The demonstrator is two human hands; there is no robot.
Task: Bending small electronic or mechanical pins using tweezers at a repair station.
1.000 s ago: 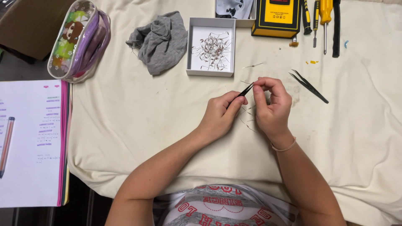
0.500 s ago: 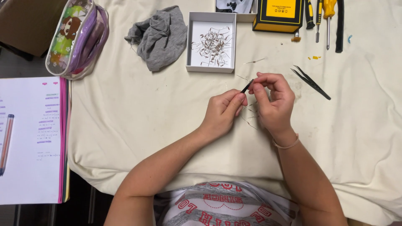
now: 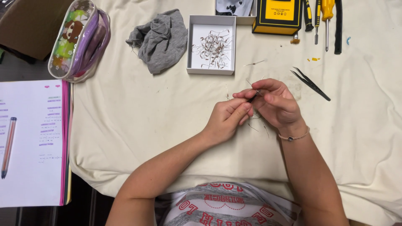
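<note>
My left hand (image 3: 228,119) pinches a pair of black tweezers (image 3: 252,98), of which only a short dark piece shows between the fingers. My right hand (image 3: 277,104) meets it, with fingertips closed on a small wire-legged component (image 3: 250,83) whose thin lead sticks out to the upper left. Both hands hover over the cream cloth (image 3: 146,125) covering the table, just below a white open box (image 3: 209,72) that holds several similar wire components. A few loose components (image 3: 255,63) lie on the cloth near the hands.
A second pair of black tweezers (image 3: 312,84) lies right of my hands. At the back are a grey rag (image 3: 161,37), a yellow-and-black box (image 3: 278,14) and screwdrivers (image 3: 326,19). A clear pencil case (image 3: 79,39) and an open notebook (image 3: 33,142) with a pencil (image 3: 8,146) lie left.
My hands have closed in on each other. The right fingers now cover most of the tweezers, which showed more plainly before.
</note>
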